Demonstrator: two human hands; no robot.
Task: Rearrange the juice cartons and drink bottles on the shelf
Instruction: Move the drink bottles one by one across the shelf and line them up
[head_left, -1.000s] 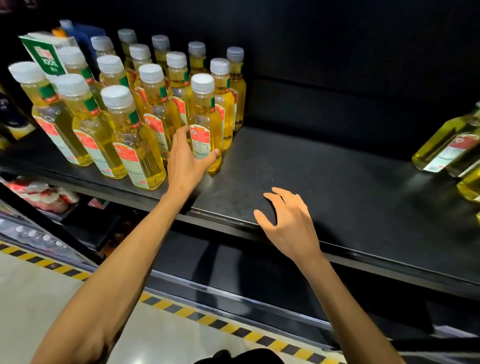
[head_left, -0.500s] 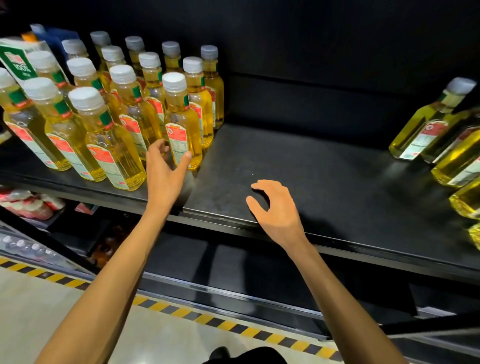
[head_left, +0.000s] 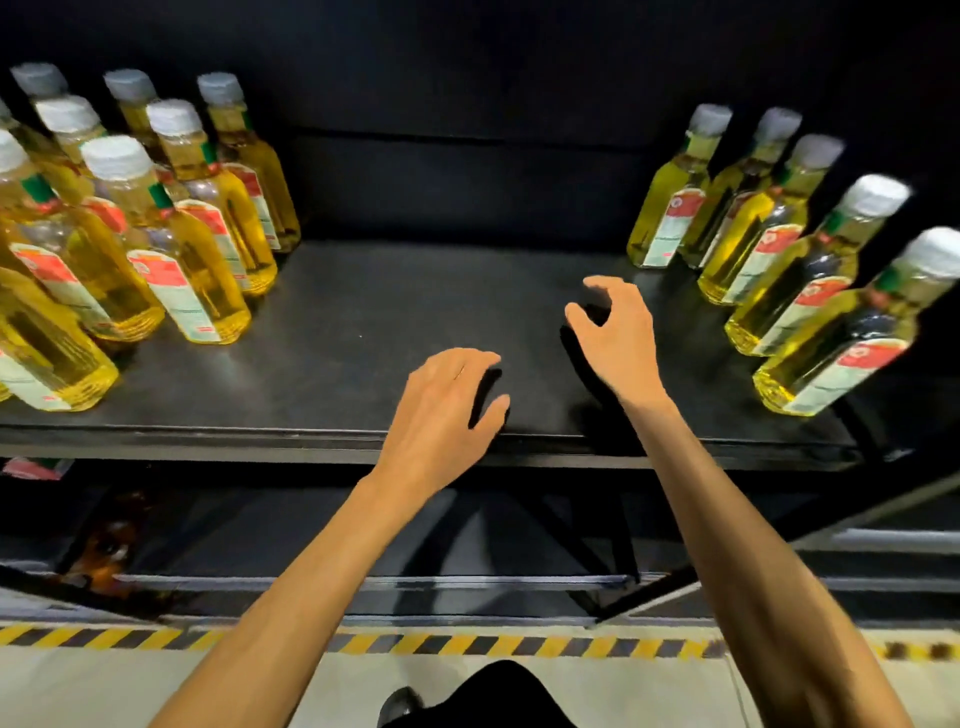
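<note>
At centre frame, over the bare middle of the black metal shelf (head_left: 363, 312), your left hand (head_left: 441, 410) has come off the clear plastic bottles of yellow drink (head_left: 176, 249) at upper left. Its fingers lie close together, loosely bent, holding nothing. Your right hand (head_left: 615, 338) has drifted toward the matching white-capped bottles (head_left: 779, 244) at the right edge, fingers curled in a loose claw, thumb apart, also empty. Your view has swung right, bringing that second group fully into frame. The left group looks settled, and the right one is likely next.
</note>
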